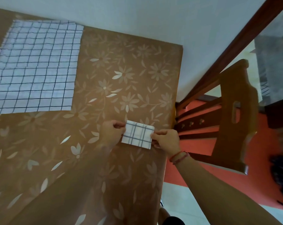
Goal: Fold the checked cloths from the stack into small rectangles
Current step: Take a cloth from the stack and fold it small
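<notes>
With my left grip [112, 132] and right grip [166, 138] each pinching an end of the folded cloth [137, 135] near the surface's [121, 62] right edge, well apart from the stack [35, 67], loosening either pinch too soon could let the layers spring open.

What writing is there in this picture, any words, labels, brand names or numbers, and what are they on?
No readable text anywhere.
Folded cloth, pinched by the left hand and the right hand: only blue check lines.
Stack of checked cloths: only a dark grid.
Tablecloth: only a flower pattern.
Wooden chair: no lettering shows.
</notes>
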The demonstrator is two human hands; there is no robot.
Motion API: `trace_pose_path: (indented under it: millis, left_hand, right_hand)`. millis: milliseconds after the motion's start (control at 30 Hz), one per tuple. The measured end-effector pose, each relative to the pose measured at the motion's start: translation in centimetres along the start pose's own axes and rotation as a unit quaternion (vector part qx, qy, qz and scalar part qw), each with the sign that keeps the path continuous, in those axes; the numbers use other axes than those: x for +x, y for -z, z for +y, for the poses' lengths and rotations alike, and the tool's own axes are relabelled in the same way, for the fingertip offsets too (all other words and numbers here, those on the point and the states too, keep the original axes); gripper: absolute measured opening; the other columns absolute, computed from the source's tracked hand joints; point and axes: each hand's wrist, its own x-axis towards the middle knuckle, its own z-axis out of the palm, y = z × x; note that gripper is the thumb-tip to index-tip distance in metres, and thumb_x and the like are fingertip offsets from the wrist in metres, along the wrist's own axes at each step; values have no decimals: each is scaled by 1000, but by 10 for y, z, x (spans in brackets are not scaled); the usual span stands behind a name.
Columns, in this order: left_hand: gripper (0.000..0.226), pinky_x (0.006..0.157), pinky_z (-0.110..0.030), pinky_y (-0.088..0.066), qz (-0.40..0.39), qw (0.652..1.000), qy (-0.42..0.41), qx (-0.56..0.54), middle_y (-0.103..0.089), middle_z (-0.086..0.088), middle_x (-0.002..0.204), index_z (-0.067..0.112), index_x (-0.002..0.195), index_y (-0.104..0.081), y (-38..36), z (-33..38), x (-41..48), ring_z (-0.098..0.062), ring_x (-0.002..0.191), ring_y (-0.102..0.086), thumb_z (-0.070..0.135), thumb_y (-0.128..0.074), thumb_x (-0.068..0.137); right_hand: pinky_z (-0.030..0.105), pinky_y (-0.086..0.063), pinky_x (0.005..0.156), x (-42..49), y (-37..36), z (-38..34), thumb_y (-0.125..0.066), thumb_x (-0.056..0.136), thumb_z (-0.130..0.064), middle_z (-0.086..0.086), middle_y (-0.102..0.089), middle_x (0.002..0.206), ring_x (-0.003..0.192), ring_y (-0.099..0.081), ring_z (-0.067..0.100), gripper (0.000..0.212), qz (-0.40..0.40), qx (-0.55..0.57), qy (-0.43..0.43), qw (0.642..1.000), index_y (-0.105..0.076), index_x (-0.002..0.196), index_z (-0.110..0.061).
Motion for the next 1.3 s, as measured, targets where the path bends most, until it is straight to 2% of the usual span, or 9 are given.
trace_pose_path:
  millis: [100, 267, 567, 733, 867, 1000, 1100, 1200, 1300]
  left_hand:
    - [25, 75, -46, -59, 0, 1000, -6, 19, -69, -1, 79, 27, 75, -65, -2, 0, 7, -23, 77, -68, 4, -74, 79]
    - [14, 75, -43, -58, 2, 998, -21, 66, -69, 0, 80, 19, 84, -69, -3, 0, 12, -19, 76, -67, 7, -75, 79]
    - [17, 73, -40, -58, -3, 996, -47, 72, -69, 4, 80, 22, 86, -69, -1, -2, 13, -17, 77, -66, 6, -70, 81]
    - [17, 70, -36, -57, -1, 996, -53, 68, -69, 1, 80, 14, 93, -73, 2, -5, 12, -19, 74, -66, 2, -68, 82]
    - [18, 59, -25, -53, -1, 997, -51, 49, -69, 0, 77, 18, 87, -71, 5, -5, 8, -16, 68, -66, 0, -66, 83]
    - [30, 66, -32, -58, -7, 998, -55, 35, -70, 2, 77, 29, 79, -67, 5, -10, 6, -15, 73, -67, 0, -67, 81]
    - [27, 67, -30, -57, -11, 997, -62, 36, -69, 4, 79, 28, 81, -68, 1, -11, 5, -14, 76, -67, 0, -66, 82]
    - [23, 70, -35, -58, -18, 996, -71, 46, -70, 5, 80, 24, 86, -71, -4, -10, 5, -11, 77, -66, 2, -68, 81]
    - [23, 72, -38, -59, -21, 996, -69, 61, -69, 8, 79, 32, 82, -68, -7, -11, 4, -9, 75, -66, 8, -70, 81]
  right_hand:
    - [30, -55, 53, 4, -3, -3, -77, 81, -9, 14, -73, 69, 63, -72, 27, 5, -3, -13, 0, 1000, -75, 76, -10]
    - [36, -60, 56, 7, -4, -6, -76, 82, -12, 8, -73, 63, 60, -72, 26, 6, 2, -46, 20, 999, -75, 76, -14]
    - [42, -61, 57, 6, -5, -11, -73, 85, -11, 3, -72, 61, 55, -71, 20, 25, 9, -73, 64, 995, -69, 65, -25]
    - [41, -61, 60, 4, -6, -9, -73, 84, -12, 0, -72, 61, 55, -70, 17, 30, 15, -80, 81, 993, -66, 61, -30]
    - [43, -61, 59, 3, -6, -9, -74, 84, -12, 2, -71, 61, 56, -71, 20, 28, 19, -76, 82, 994, -66, 64, -30]
    - [43, -61, 59, 5, -6, -7, -74, 83, -13, 2, -71, 60, 57, -71, 21, 27, 24, -83, 77, 993, -66, 64, -30]
    - [40, -61, 59, 4, -4, -7, -74, 84, -12, 1, -72, 62, 55, -70, 17, 25, 28, -88, 82, 992, -67, 67, -29]
    - [35, -61, 58, 2, 1, -8, -73, 84, -11, 1, -72, 67, 55, -70, 15, 18, 31, -83, 86, 992, -71, 73, -24]
    - [33, -60, 56, 0, 7, -9, -73, 84, -10, 2, -73, 69, 55, -70, 15, 6, 35, -87, 88, 992, -75, 82, -15]
